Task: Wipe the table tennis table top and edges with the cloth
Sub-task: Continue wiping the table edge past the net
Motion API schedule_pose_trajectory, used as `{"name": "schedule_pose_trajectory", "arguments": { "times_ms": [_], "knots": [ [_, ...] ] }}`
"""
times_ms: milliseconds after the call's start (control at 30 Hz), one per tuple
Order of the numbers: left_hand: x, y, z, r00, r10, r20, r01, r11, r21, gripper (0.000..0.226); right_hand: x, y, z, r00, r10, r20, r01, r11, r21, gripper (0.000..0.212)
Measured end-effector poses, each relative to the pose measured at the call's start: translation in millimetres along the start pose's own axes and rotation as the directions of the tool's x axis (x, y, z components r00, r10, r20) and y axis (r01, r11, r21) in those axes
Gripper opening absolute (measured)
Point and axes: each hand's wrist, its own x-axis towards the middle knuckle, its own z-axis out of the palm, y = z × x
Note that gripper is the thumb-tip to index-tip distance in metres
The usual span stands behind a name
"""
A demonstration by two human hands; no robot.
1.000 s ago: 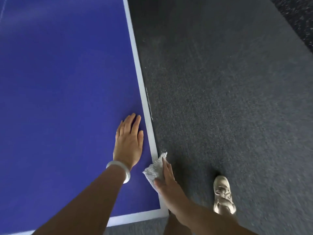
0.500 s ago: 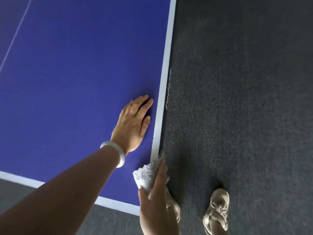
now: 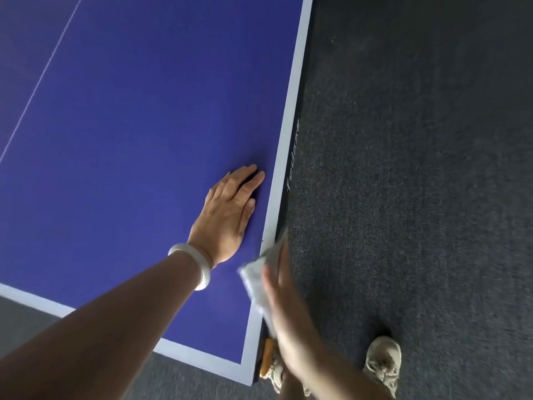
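Along the right edge of the tabletop [image 3: 144, 140], near its close corner, we've got the white cloth [image 3: 259, 280] draped over the border. Its long axis runs with that edge, tip pointing away from us. The right grip [image 3: 288, 319] lies blurred on top, fingers straight, pressing the cloth, which peeks out past the fingertips and leftward. The left grip [image 3: 227, 217] rests released, palm down, on the blue.

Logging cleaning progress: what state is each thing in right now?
Table: bears the left hand, cloth at its side edge near the corner.
Cloth: bunched, folded over that edge.
Left hand: flat on the top, fingers straight.
Right hand: presses the cloth to the edge; blurred, grip unclear.
Bracelet: on left wrist.
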Motion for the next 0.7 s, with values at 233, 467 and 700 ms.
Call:
{"name": "schedule_pose_trajectory", "arguments": {
  "times_ms": [233, 467, 700],
  "knots": [
    [2, 0, 0, 1.0, -0.026, 0.016, 0.026, 1.0, -0.001, 0.047, 82, -44, -1, 0.956, -0.252, -0.148, 0.27, 0.955, 0.121, 0.065],
    [1, 2, -2, 0.998, -0.042, 0.036, 0.042, 0.999, 0.002, 0.048, 35, -5, 16, 0.94, -0.328, -0.091, 0.337, 0.933, 0.123, 0.061],
    [3, 6, -4, 0.998, -0.051, 0.044, 0.051, 0.999, 0.012, 0.047, 106, -46, -3, 0.94, -0.283, -0.189, 0.313, 0.938, 0.15, 0.059]
  ]
}}
